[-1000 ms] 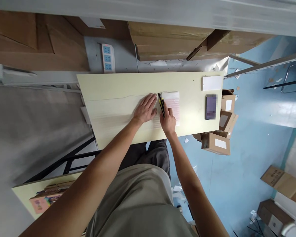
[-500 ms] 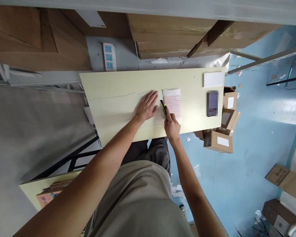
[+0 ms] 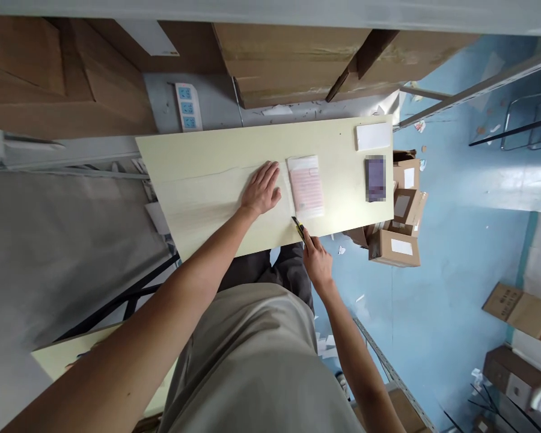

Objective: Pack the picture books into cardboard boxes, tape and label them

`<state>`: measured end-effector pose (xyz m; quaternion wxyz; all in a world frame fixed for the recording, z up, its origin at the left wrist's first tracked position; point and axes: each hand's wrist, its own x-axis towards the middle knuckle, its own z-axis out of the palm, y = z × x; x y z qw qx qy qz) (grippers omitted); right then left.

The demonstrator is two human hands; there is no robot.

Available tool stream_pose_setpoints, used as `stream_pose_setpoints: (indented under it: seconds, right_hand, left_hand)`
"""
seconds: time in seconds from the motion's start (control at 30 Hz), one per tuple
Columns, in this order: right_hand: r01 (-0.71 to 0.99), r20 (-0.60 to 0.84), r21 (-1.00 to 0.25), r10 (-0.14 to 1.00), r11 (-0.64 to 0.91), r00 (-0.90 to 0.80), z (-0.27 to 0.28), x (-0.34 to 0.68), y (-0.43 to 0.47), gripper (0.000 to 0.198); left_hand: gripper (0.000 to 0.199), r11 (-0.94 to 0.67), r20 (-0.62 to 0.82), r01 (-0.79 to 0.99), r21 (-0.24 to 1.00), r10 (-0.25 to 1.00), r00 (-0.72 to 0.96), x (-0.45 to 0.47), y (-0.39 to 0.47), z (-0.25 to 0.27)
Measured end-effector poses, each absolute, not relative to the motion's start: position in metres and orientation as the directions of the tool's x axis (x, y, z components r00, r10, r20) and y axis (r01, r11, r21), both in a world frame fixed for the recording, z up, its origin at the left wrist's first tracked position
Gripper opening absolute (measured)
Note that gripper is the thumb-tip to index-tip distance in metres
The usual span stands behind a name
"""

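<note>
My left hand [image 3: 260,187] lies flat, fingers stretched out, on a thin translucent sheet [image 3: 220,195] spread over the pale yellow tabletop [image 3: 342,180]. In my right hand [image 3: 318,260] is a black and yellow utility knife [image 3: 301,231], held at the table's near edge. Its tip points away from me, close to the sheet's right border; whether the blade touches anything I cannot tell. Just right of the sheet, beyond the knife, rests a flat white-and-pink striped packet [image 3: 306,187].
A white box [image 3: 372,136] and a blurred-out dark rectangular thing [image 3: 375,178] lie at the table's right end. Behind the table stand a power strip [image 3: 188,107] and large cardboard boxes [image 3: 293,63]. Smaller cartons [image 3: 394,248] sit on the floor at right.
The utility knife in my right hand has come toward me, from beside the packet to the table's near edge. My left hand stays flat on the sheet. The whole view has shifted slightly.
</note>
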<state>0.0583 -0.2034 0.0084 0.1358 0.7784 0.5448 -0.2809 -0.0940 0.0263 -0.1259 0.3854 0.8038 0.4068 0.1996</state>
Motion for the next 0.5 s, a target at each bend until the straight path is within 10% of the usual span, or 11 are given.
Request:
stream_pose_setpoints:
  seconds: [0.23,0.5]
  right_hand:
    - [0.899,-0.661,-0.092,0.701,-0.429,0.267,0.055,0.057,-0.227,0.065]
    - [0.831,-0.331,-0.399,0.906,-0.388,0.264,0.086,0.078,-0.188,0.061]
  left_hand:
    - [0.072,-0.460,-0.025,0.570,0.680,0.763,0.646,-0.091,0.026,-0.122]
    - [0.060,-0.241,-0.062,0.658,0.713,0.914,0.401,-0.074,0.020,-0.058]
